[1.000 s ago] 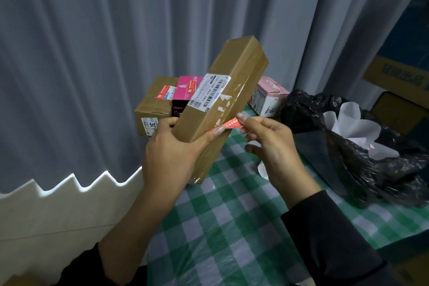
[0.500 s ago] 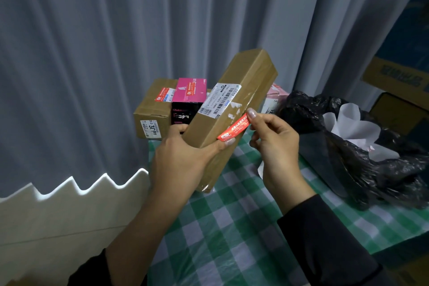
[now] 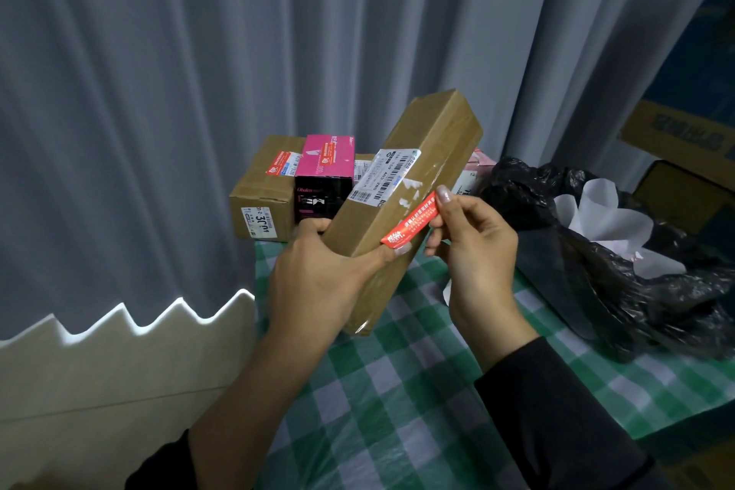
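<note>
Parcel: long, narrow brown cardboard box with glossy clear tape on its edges, held tilted above the green-checked tablecloth. My left hand grips its near end, thumb pressing the lower end of a red paper sticker. My right hand pinches the sticker's upper end, which is lifted off the cardboard. White barcode label lies flat on the parcel's face. Far left: brown carton, pink box. Right: crinkled black plastic bag.

Table under a green-and-white checked cloth, brown cardboard box at its far edge, pink-and-black carton just beside it, pale pink box, crumpled black plastic bag on the right.
</note>
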